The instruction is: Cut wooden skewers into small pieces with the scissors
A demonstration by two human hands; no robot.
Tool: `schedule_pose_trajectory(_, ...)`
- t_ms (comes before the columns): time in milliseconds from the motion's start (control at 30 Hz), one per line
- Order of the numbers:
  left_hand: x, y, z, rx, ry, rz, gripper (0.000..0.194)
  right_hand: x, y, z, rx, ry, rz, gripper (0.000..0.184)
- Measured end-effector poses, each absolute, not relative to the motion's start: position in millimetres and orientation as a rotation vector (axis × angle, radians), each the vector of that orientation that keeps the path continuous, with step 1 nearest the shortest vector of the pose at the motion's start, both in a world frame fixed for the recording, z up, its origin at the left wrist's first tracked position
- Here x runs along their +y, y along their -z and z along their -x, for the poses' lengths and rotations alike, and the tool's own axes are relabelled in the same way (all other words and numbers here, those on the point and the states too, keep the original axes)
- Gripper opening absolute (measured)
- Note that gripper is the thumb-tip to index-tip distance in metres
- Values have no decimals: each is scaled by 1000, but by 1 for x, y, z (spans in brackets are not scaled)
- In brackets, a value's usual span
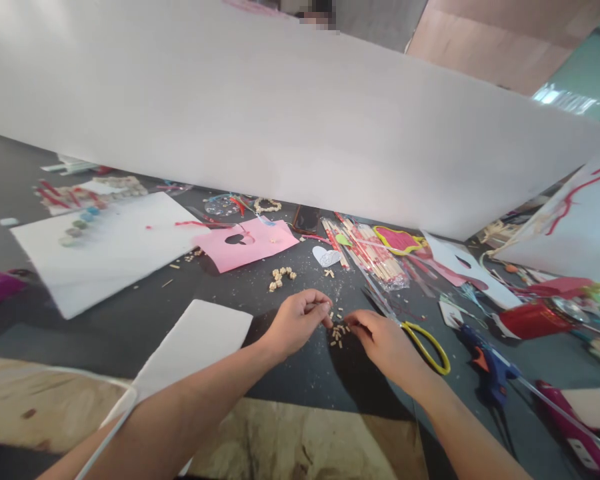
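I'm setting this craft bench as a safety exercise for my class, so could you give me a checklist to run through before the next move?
1. Small pale, stick-like pieces within reach: ok, loosely piled between the left hand and right hand.
2. Large scissors with yellow handles well away from the hands: not ok, they lie right beside the right hand.
3. Blue glue gun with an orange trigger cool: cannot tell.
4. Black worktop free of crumbs: not ok, pale specks are scattered around the pieces.
5. Left fingertips empty: cannot tell, they are too close together.
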State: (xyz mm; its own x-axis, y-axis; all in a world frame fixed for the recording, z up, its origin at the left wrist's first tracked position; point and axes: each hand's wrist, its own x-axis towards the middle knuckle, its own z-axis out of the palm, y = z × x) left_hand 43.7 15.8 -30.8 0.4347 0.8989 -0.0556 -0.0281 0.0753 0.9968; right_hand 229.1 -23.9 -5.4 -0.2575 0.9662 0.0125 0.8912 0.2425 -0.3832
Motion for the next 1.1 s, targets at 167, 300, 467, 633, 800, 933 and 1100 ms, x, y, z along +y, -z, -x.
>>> schedule_pose_trajectory(167,15,27,-43,844,-851,-1279,26,-25,-2,-229,-2264,-427,1727,27)
schedule_pose_trajectory(300,15,24,-43,837,-827,-1238,29,-29,-7,-230,-2242,-347,1744,26)
schedule_pose_trajectory(467,17,25,-43,857,-823,-1209,28,-27,-4,-229,-2175,-201,1770,26)
schedule_pose_trajectory(633,19,28,-43,907,-862,-1183,27,-20,6,-226,-2169,-150,1768,26)
schedule_pose_trajectory(800,21,30,-44,917,-894,-1185,25,-20,16,-222,-2171,-174,1731,24)
schedule_pose_trajectory(933,21,29,-43,914,-883,-1170,25,-22,23,-218,-2228,-133,1668,23)
schedule_pose_trajectory(1100,21,30,-43,893,-885,-1134,25,-20,28,-223,-2204,-56,1668,22)
